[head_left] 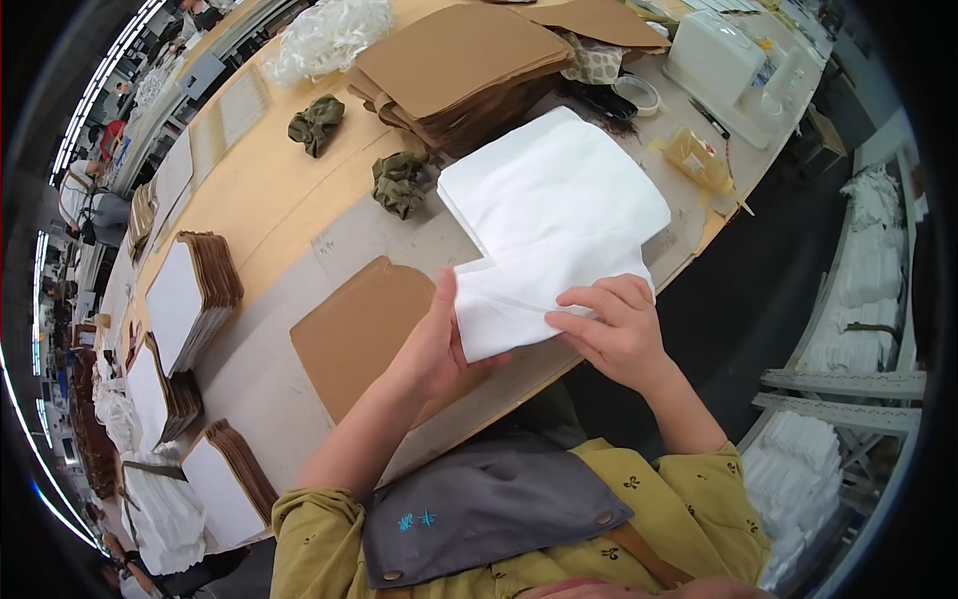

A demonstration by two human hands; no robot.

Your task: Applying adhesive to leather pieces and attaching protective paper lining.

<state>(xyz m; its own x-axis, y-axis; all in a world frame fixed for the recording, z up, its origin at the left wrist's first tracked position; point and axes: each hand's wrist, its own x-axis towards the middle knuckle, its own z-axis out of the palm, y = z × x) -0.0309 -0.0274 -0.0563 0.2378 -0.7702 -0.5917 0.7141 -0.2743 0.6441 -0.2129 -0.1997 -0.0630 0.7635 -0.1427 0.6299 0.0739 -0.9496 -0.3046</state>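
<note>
Between my two hands is a piece of white cloth (504, 304) with a crease running across it. My left hand (429, 344) grips its left edge, thumb upright along the side and fingertips underneath. At the near right edge my right hand (624, 334) pinches the cloth between thumb and fingers. The cloth's far part meets a stack of white cloth (564, 180); I cannot make out where one ends and the other begins. Below my left forearm lies a brown cardboard sheet (354, 324) with a rounded corner, partly covered by the arm.
Beyond the stack stands a pile of brown cardboard (459, 65). Two dark green fabric bundles (399, 185) sit left of it. Tape (637, 93), a yellowish bottle (699, 160) and a white machine (718, 60) are far right. White-topped brown stacks (190, 295) line the left; a cloth-laden rack (848, 384) stands right.
</note>
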